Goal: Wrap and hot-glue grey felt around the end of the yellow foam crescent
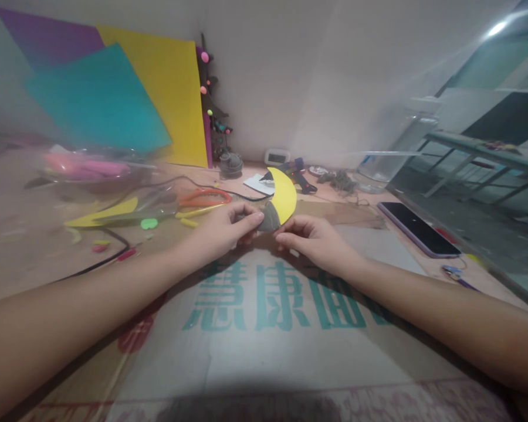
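Note:
A yellow crescent-moon cutout (285, 196) stands up between my hands above the printed sheet. Its lower end is wrapped in grey yarn (270, 218). My left hand (235, 225) pinches that wrapped end between thumb and fingers. Close against the moon's lower right edge, my right hand (305, 234) is closed, thumb against curled fingers. Whatever lies in that pinch is too small to make out. Behind the moon is a dark hot glue gun (305, 183), partly hidden by it.
A ball of grey yarn (231, 164) and a tangle of it (341, 181) lie at the back. Orange-handled scissors (205, 197) and yellow scraps (114, 212) are left. A phone (418, 228) rests right, near the table edge. Coloured sheets (101, 99) lean on the wall.

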`<state>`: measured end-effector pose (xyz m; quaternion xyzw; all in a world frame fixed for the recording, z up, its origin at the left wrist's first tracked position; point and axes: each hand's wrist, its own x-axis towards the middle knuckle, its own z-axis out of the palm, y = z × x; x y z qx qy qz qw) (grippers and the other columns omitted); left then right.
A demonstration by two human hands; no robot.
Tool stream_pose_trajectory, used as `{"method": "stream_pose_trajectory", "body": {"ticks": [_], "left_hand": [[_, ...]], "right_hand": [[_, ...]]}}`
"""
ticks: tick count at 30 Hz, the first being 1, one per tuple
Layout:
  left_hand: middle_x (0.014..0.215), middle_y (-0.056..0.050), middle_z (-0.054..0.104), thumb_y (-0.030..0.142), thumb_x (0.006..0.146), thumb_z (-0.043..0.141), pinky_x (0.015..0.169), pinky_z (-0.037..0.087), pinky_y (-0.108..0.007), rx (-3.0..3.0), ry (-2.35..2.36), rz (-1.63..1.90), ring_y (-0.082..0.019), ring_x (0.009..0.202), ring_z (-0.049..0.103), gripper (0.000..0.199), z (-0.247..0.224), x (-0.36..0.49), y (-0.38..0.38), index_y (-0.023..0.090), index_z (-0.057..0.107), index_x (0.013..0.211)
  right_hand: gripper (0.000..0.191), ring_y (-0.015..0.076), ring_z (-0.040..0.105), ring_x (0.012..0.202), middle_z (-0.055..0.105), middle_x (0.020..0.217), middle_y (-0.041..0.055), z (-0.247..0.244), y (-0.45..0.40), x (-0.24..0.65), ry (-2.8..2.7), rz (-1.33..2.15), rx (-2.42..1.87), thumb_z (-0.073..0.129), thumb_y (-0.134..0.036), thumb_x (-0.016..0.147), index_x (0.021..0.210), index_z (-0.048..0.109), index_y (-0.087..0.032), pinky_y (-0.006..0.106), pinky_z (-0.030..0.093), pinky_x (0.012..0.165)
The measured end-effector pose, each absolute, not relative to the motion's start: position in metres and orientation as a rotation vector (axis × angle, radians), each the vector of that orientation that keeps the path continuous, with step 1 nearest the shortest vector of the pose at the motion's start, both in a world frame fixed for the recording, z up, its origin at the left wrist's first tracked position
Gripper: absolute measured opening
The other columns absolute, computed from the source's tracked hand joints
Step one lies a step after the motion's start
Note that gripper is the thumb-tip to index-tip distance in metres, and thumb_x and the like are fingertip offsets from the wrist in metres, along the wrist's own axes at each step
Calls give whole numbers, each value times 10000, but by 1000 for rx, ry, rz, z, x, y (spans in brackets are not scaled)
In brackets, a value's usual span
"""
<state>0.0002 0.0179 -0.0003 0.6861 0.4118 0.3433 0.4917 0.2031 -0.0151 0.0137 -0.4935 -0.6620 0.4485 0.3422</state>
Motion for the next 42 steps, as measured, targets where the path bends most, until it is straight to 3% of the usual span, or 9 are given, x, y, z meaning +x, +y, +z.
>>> {"method": "stream_pose_trajectory", "body": {"ticks": [6, 9, 12, 21, 24, 29, 33, 42], "left_hand": [[599, 31, 534, 460, 861, 591, 436, 362, -168, 1564, 1013, 916, -77, 486, 468, 313, 6, 2, 18, 173, 523, 757], [615, 32, 539, 440, 862, 593, 469, 387, -174, 1541, 989, 927, -80, 513, 483, 292, 5, 2, 20, 172, 526, 767], [626, 32, 546, 432, 855, 604, 495, 403, -181, 1531, 968, 931, -83, 532, 495, 283, 4, 2, 20, 171, 528, 781], [623, 35, 540, 425, 856, 608, 486, 388, -175, 1539, 964, 914, -72, 520, 477, 282, 5, 2, 19, 166, 520, 790], [604, 39, 531, 431, 859, 605, 466, 369, -170, 1547, 966, 901, -74, 507, 476, 279, 6, 3, 18, 169, 524, 805], [563, 45, 523, 442, 875, 585, 432, 337, -171, 1603, 1019, 860, -66, 448, 437, 287, 8, 3, 15, 176, 525, 788], [563, 50, 522, 472, 867, 592, 415, 328, -174, 1638, 1049, 883, -73, 438, 448, 291, 6, 1, 17, 187, 542, 832], [609, 26, 584, 491, 874, 586, 411, 366, -176, 1670, 1008, 826, -96, 491, 521, 299, 0, -1, 17, 194, 551, 863]], "right_hand": [[245, 137, 670, 730, 693, 751, 31, 11, -15, 205, -1648, 1165, -1241, 571, -364, 893, 776, 641, -160, 270, 516, 679], [147, 151, 666, 796, 700, 839, 32, 8, -14, 206, -1653, 1131, -1204, 606, -302, 856, 902, 667, -177, 295, 520, 720], [171, 145, 621, 823, 669, 900, 25, 6, -12, 208, -1735, 987, -1165, 620, -203, 807, 973, 660, -191, 299, 499, 744], [66, 108, 547, 670, 553, 751, -30, 1, -11, 209, -1707, 1001, -1133, 588, -187, 808, 838, 530, -197, 258, 431, 615], [129, 99, 503, 587, 510, 676, -55, 1, -11, 209, -1658, 1058, -1118, 599, -228, 819, 812, 471, -214, 240, 390, 538], [170, 86, 451, 558, 524, 706, -44, 8, -12, 207, -1634, 1007, -1144, 622, -338, 837, 898, 560, -192, 236, 377, 523], [317, 92, 452, 553, 522, 653, -23, 14, -15, 206, -1644, 964, -1220, 529, -462, 898, 768, 593, -180, 232, 362, 502], [252, 83, 476, 511, 586, 620, -26, 16, -17, 206, -1638, 1058, -1328, 651, -403, 806, 710, 611, -174, 211, 363, 471]]}}
